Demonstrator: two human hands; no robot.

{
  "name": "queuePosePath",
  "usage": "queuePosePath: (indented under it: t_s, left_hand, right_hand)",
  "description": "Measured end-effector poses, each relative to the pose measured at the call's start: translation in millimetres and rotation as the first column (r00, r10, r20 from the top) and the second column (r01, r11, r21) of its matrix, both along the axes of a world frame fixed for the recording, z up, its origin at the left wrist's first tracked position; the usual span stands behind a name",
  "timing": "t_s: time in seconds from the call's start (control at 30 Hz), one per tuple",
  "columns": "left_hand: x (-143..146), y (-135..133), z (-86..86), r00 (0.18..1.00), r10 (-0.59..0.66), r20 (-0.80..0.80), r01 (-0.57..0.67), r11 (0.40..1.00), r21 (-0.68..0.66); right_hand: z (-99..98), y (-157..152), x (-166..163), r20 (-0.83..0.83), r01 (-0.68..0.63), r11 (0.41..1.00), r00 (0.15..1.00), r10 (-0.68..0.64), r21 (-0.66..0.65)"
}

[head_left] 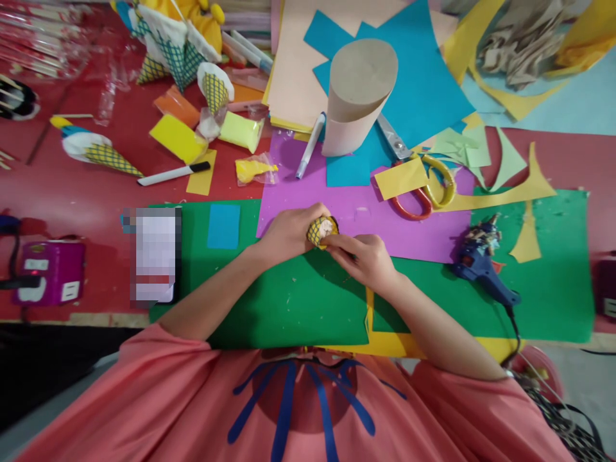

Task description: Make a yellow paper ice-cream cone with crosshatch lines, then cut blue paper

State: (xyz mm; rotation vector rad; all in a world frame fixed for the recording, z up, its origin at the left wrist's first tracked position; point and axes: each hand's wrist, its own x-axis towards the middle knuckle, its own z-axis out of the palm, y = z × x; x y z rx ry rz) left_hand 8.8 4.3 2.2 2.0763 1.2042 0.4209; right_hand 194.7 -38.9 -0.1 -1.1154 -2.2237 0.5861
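Between my hands, over the green sheet (289,301), is a small paper cone (316,232) with a yellow and dark checked pattern. Its open end faces up and shows pale stuffing inside. My left hand (293,234) is wrapped round the cone's side. My right hand (360,256) pinches at the near right of its rim, thumb and forefinger together; whether they grip the rim or the stuffing I cannot tell. A purple sheet (399,231) lies just beyond my hands.
Scissors (418,186) lie to the right, partly under a yellow paper strip. A blue glue gun (486,269) with a cord rests at far right. A rolled paper tube (359,96) stands ahead. At left are a phone (154,256), a marker (173,174) and finished cones (101,151).
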Motion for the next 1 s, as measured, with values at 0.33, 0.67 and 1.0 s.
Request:
queuePosePath:
  t_s: [0.33,0.67,1.0]
  left_hand:
    - [-2,1,2.7,0.998,-0.068,0.006,0.068,0.998,0.005]
    - [-13,7,-6.8,0.98,0.19,0.058,-0.195,0.975,0.104]
    - [-16,8,-6.6,0.983,0.177,0.044,-0.182,0.969,0.169]
  right_hand:
    - [2.3,0,-2,-0.099,0.003,0.992,0.995,-0.015,-0.129]
    - [27.0,63,24,0.022,0.294,0.956,0.956,-0.294,-0.017]
    - [5.4,157,0,-0.033,0.448,0.892,0.892,-0.451,-0.061]
